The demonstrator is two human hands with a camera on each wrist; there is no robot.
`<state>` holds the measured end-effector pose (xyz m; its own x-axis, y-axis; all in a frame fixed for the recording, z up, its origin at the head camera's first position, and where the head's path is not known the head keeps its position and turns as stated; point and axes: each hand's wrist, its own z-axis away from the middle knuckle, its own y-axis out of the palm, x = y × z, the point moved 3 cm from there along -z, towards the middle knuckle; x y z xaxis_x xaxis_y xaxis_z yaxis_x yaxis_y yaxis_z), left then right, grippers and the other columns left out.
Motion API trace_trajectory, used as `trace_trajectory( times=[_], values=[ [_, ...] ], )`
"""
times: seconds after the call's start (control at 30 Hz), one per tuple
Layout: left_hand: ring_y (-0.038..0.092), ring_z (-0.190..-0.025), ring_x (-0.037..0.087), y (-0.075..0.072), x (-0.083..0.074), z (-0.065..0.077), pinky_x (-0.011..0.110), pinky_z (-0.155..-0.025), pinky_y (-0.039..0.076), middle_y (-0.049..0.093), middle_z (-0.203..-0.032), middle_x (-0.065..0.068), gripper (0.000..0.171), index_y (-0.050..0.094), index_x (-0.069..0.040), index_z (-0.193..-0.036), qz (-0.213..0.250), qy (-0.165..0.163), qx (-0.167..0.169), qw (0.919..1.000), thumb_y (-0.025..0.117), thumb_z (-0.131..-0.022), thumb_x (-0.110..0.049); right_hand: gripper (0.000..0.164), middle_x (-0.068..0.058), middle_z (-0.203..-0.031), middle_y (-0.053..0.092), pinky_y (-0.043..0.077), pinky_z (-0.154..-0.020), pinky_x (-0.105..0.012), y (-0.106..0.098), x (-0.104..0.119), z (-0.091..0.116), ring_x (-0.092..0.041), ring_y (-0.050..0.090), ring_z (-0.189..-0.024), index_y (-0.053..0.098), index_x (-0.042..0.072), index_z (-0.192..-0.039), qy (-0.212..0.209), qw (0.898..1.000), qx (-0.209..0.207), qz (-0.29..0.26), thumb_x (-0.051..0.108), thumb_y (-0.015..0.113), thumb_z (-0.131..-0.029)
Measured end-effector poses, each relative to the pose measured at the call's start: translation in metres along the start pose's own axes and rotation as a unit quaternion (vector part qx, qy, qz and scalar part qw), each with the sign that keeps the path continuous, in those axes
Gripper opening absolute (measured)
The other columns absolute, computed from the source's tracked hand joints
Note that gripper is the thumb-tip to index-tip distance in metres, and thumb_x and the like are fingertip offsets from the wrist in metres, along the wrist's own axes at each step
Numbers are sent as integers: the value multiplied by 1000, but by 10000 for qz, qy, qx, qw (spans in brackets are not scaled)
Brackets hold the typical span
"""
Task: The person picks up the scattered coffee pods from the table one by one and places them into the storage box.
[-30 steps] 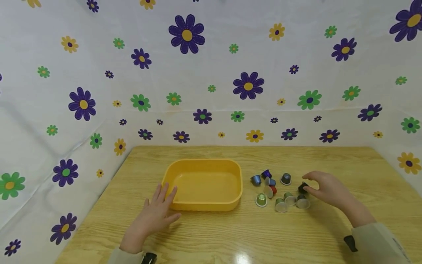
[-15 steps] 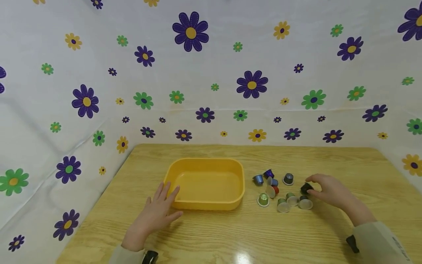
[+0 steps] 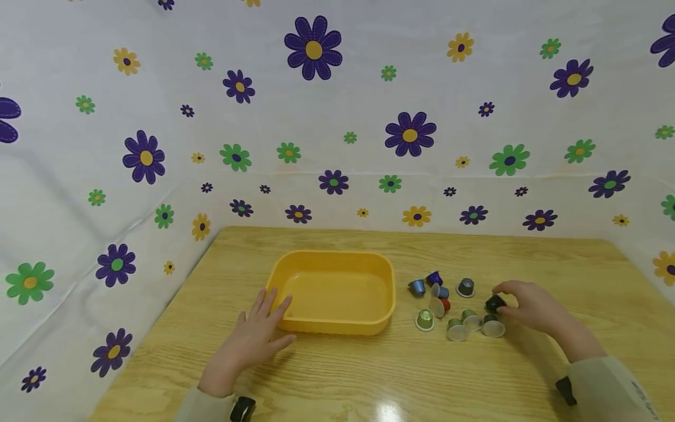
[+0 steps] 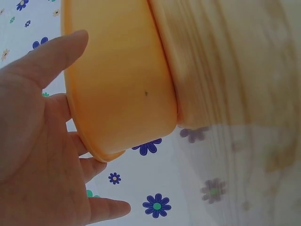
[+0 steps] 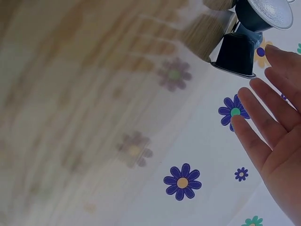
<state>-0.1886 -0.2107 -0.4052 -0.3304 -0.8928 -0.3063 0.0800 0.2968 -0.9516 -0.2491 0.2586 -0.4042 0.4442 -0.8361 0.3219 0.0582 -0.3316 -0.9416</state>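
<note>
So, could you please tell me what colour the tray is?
The tray is yellow, showing best in the head view.

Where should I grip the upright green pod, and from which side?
Pinch the upright green pod by its tapered body, just above the rim, probably from above and the near side: it stands rim-down, the red pod behind, to its right.

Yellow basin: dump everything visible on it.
The yellow basin looks like smooth plastic: rectangular with rounded corners, open top, lipped rim. It stands upright on the wooden table, long side facing the person, left of the capsules. The left hand, fingers spread, touches its rim near the near-left corner. The left wrist view shows a small dark speck outside.
</note>
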Motion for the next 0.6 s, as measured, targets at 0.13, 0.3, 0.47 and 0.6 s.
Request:
trace_trajectory(
  times=[0.13, 0.3, 0.47, 0.6],
  values=[
    [1, -130, 39, 0, 1, 0, 71, -84, 15, 9, -144, 22, 69, 28, -9, -140, 9, -1, 15, 10000, 58, -84, -38, 31, -20, -96, 61, 44, -74, -49, 1, -1, -1, -38, 56, -88, 60, -6, -100, -26, 10000, 63, -26, 6, 69, -74],
    [1, -130, 39, 0, 2, 0, 71, -85, 15, 8, -144, 22, 69, 27, -9, -140, -4, -3, 33, 10000, 57, -84, -37, 31, -20, -96, 61, 43, -75, -50, 3, -1, -3, -39, 55, -90, 60, -6, -100, -4, 9998, 202, -68, 5, 70, -73],
    [1, -130, 39, 0, 2, 0, 71, -85, 15, 8, -144, 22, 69, 27, -10, -140, 3, 2, 35, 10000, 58, -84, -37, 30, -20, -96, 61, 43, -77, -51, 4, -1, -4, -40, 55, -91, 60, -6, -99, -13, 9995, 294, -91, 4, 69, -72],
    [-1, -130, 38, 0, 3, 0, 71, -85, 15, 7, -144, 22, 70, 26, -10, -140, 27, -4, 89, 10000, 57, -84, -37, 31, -19, -95, 61, 42, -77, -52, 4, -1, -4, -41, 54, -91, 60, -6, -98, -20, 9991, 400, -135, 4, 70, -71]
  ],
)
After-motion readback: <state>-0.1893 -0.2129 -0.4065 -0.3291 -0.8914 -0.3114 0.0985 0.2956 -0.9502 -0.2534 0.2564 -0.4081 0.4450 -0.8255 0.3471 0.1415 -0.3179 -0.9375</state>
